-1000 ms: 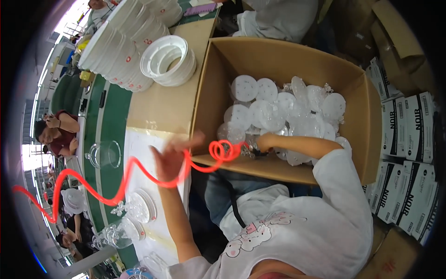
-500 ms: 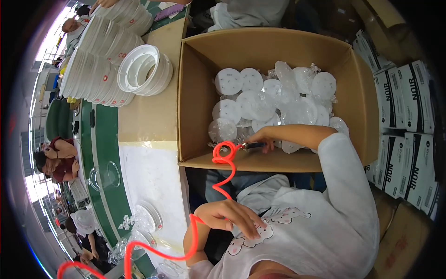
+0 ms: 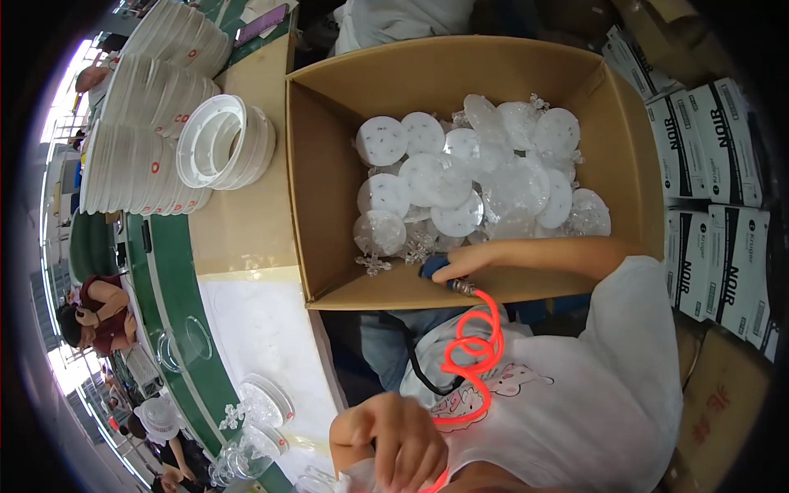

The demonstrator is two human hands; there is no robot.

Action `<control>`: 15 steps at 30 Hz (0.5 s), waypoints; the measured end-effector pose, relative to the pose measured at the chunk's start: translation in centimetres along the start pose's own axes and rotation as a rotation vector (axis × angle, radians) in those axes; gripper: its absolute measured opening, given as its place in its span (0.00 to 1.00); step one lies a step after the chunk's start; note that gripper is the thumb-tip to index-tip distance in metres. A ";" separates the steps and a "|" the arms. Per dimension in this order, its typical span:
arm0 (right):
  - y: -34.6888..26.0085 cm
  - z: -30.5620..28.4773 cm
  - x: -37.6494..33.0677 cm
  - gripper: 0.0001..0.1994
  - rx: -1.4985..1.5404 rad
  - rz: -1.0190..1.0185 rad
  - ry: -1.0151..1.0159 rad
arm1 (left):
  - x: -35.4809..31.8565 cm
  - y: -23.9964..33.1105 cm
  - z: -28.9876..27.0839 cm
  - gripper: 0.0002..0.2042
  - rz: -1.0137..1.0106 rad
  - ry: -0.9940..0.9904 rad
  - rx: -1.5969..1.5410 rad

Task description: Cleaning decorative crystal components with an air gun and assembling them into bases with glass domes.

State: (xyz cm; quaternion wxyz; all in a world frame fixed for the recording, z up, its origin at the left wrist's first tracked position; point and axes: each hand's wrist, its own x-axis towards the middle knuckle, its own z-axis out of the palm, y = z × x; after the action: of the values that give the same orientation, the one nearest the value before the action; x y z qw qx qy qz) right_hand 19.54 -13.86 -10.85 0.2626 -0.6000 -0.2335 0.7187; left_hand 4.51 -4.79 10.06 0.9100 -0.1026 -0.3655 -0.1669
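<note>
My right hand [image 3: 470, 261] is inside the cardboard box [image 3: 306, 189] near its front wall, closed around a small dark blue air tool [image 3: 434, 266]. A metal fitting joins the tool to a red coiled hose [image 3: 477, 349], which hangs over the box edge and across my shirt. In front of the tool lie several round frosted plastic discs [image 3: 384, 195] with clear crystal-like ornaments [image 3: 374, 264]. Low in the view, my left hand [image 3: 394, 440] is outside the box with its fingers curled. The hose passes beside these fingers; what they hold, if anything, is hidden.
Stacks of white plastic rings [image 3: 131, 168] stand on the table at the left, with a smaller ring stack [image 3: 209, 144] beside the box. Clear disc parts [image 3: 267, 398] lie on a white sheet [image 3: 246, 329]. White cartons [image 3: 690, 164] are piled at the right. Other people sit farther left.
The tool has turned: the hose now leaves it toward my body instead of leftward. My left hand has moved down, its fingers more curled. The whole view has shifted slightly.
</note>
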 end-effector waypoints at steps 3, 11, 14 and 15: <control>-1.2 0.7 -0.2 0.30 -0.103 0.093 0.071 | 1.0 0.3 1.6 0.23 -0.007 0.412 -0.185; -0.1 0.5 -9.7 0.34 0.075 -0.229 0.113 | 2.2 7.8 -1.5 0.15 0.135 0.983 0.513; -0.6 0.7 -11.7 0.31 0.243 -0.297 0.094 | 1.0 12.7 -7.8 0.16 -0.057 1.434 1.176; -0.6 1.1 -11.7 0.31 0.239 -0.291 0.094 | 0.7 13.6 -10.7 0.15 -0.024 1.621 1.255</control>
State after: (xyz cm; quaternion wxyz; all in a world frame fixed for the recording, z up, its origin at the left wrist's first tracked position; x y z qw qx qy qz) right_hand 20.21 -21.11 -1.65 0.4435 -0.5574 -0.2183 0.6671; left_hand 16.90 4.33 1.99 0.7713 0.5395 0.3367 0.0261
